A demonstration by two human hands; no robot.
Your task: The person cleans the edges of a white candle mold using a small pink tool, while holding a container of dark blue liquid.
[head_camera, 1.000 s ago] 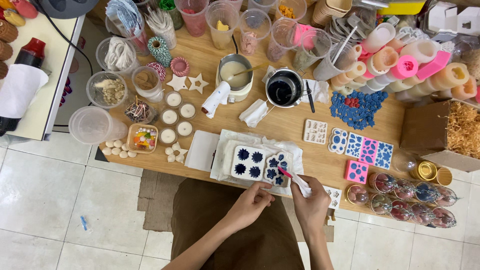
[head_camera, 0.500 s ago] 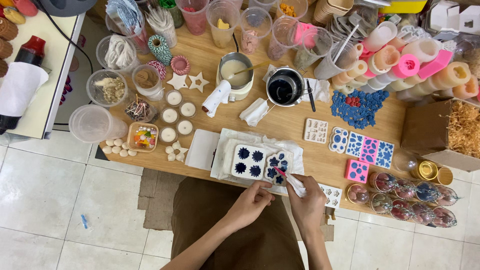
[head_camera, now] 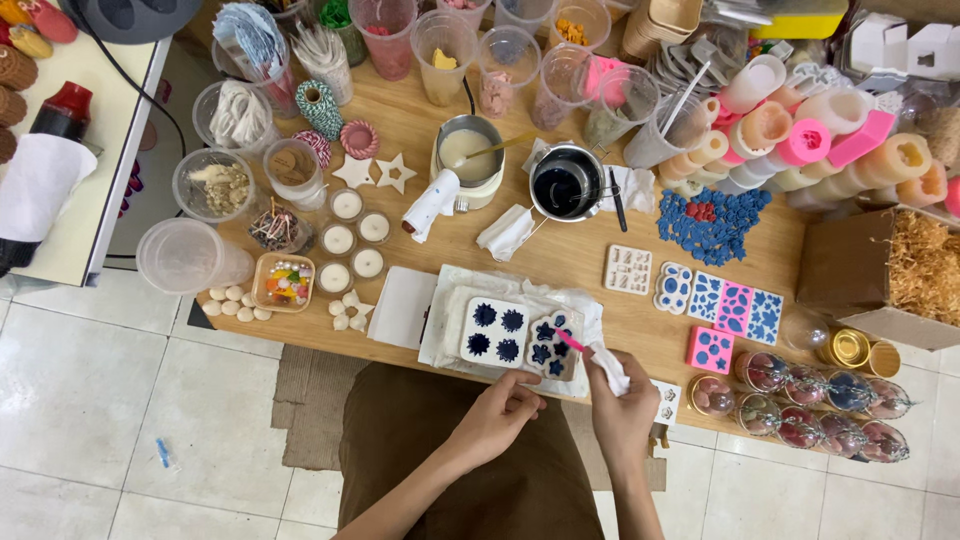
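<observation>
Right hand (head_camera: 622, 408) closed around a pink-tipped tool (head_camera: 572, 343) wrapped in white tissue, tip over the near white mould (head_camera: 553, 346) of dark blue shapes on the table's near edge, left hand (head_camera: 500, 410) loosely curled, empty, pressing its near rim; slipping could gouge wax.

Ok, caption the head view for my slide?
Right hand touches a pink tool to blue-filled white moulds; left hand steadies nearby.

A pink-tipped tool (head_camera: 575, 344) wrapped in white tissue (head_camera: 609, 367) slants from the right hand (head_camera: 622, 410) onto a white mould (head_camera: 553, 346) of dark blue shapes, lying flat on crumpled paper beside a second, square mould (head_camera: 497, 332).
</observation>
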